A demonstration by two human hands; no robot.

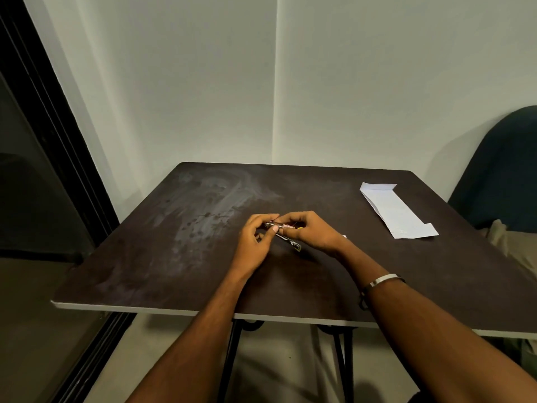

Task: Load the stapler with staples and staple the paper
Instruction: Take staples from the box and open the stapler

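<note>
Both of my hands meet over the middle of the dark table. A small dark stapler with yellow marks lies between them, its near end poking out below my fingers. My left hand pinches its far end with curled fingers. My right hand grips the stapler's top from the right, fingertips pinched at a small light strip; I cannot tell if that strip is staples. The folded white paper lies flat at the table's far right, apart from both hands.
The tabletop has pale smears on its left half. Its front edge is white, with black metal legs below. A dark chair back stands at the right. Plain walls meet behind the table, and a dark window frame runs along the left.
</note>
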